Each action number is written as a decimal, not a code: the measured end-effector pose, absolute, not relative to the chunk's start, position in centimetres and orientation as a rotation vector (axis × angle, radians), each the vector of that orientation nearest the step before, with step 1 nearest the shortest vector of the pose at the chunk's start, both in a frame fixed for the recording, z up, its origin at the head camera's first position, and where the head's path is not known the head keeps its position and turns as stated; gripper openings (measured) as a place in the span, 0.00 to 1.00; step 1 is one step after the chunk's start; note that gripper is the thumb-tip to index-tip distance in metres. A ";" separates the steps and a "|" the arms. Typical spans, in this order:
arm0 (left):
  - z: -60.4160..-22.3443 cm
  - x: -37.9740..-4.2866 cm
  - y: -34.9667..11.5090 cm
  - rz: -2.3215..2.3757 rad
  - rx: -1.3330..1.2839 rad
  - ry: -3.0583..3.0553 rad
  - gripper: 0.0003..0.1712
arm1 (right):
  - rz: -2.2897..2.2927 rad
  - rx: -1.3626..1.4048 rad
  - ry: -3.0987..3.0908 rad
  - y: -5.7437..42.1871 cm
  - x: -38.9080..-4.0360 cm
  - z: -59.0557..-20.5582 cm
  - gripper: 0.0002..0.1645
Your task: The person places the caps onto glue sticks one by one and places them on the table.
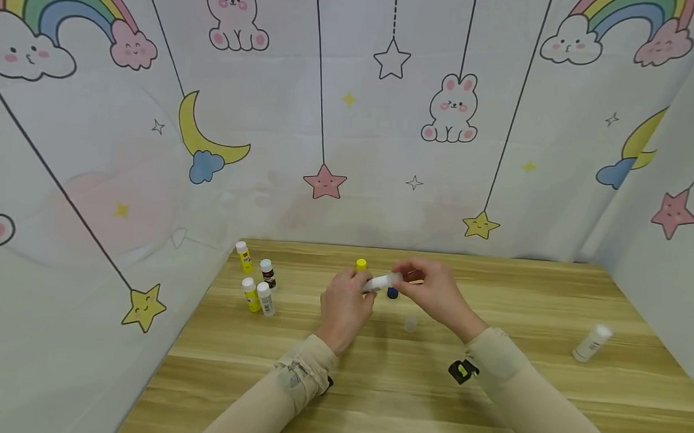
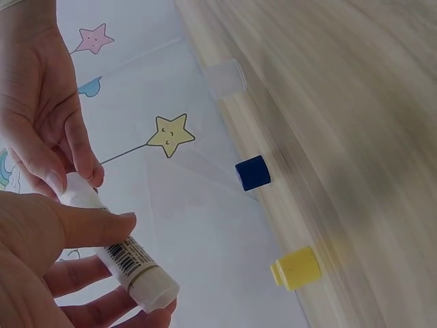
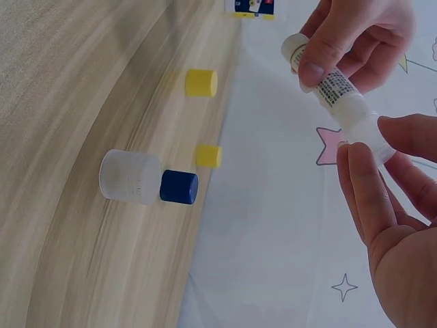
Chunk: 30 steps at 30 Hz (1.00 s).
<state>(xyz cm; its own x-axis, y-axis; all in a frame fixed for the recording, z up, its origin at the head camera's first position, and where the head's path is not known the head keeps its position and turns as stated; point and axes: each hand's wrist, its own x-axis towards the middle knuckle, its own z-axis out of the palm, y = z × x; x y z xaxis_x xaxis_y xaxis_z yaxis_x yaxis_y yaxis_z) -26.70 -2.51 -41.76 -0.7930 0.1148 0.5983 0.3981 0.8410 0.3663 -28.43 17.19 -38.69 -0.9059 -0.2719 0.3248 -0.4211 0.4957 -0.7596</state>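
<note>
In the head view, a white glue stick (image 1: pixel 377 283) is held up over the table between both hands. My left hand (image 1: pixel 345 305) grips its barrel, thumb lying along the barcode label in the left wrist view. The thumb and fingertips of my right hand (image 1: pixel 437 293) pinch the translucent capped end (image 3: pixel 369 137), partly covering it. Below the hands, a translucent cap (image 3: pixel 130 176) stands beside a dark blue cap (image 3: pixel 179 187). Two yellow caps, a larger one (image 3: pixel 201 83) and a smaller one (image 3: pixel 208 156), are farther along the table.
At the table's left stand several glue sticks: two yellow ones, a black-labelled one (image 1: pixel 268 274) and a white one (image 1: pixel 265 299). Another white glue stick (image 1: pixel 592 343) stands far right. A patterned curtain (image 1: pixel 280 134) hangs behind the wooden table (image 1: pixel 384 408).
</note>
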 end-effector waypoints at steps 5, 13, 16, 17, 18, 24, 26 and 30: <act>-41.7 -26.6 -2.4 -0.649 -0.385 -2.438 0.11 | 1.379 0.619 -2.560 17.2 -28.5 -38.8 0.09; -41.5 -26.3 -2.3 -0.632 -0.407 -2.444 0.10 | 1.384 0.629 -2.558 17.2 -28.4 -38.8 0.08; -41.4 -26.2 -2.3 -0.628 -0.429 -2.439 0.11 | 1.379 0.631 -2.562 17.2 -28.4 -38.8 0.08; -41.3 -26.1 -2.2 -0.624 -0.439 -2.435 0.11 | 1.377 0.634 -2.561 17.3 -28.4 -38.8 0.08; -41.3 -26.1 -2.2 -0.620 -0.447 -2.431 0.11 | 1.376 0.638 -2.560 17.3 -28.4 -38.8 0.09; -41.5 -26.1 -2.2 -0.593 -0.484 -2.436 0.14 | 1.334 0.678 -2.573 17.4 -28.4 -38.8 0.11; -41.5 -26.1 -2.2 -0.594 -0.494 -2.440 0.14 | 1.311 0.701 -2.575 17.4 -28.4 -38.9 0.12; -41.7 -26.1 -2.1 -0.592 -0.513 -2.438 0.13 | 1.272 0.738 -2.573 17.4 -28.2 -39.0 0.12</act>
<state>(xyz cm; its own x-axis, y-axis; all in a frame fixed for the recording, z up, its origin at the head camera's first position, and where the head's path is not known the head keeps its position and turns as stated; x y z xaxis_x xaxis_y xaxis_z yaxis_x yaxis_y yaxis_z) -26.13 -2.14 -41.66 -0.7623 0.2234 0.6075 0.4771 0.8282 0.2940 -28.24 17.45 -39.00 -0.8612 -0.3530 0.3657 -0.5049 0.5113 -0.6954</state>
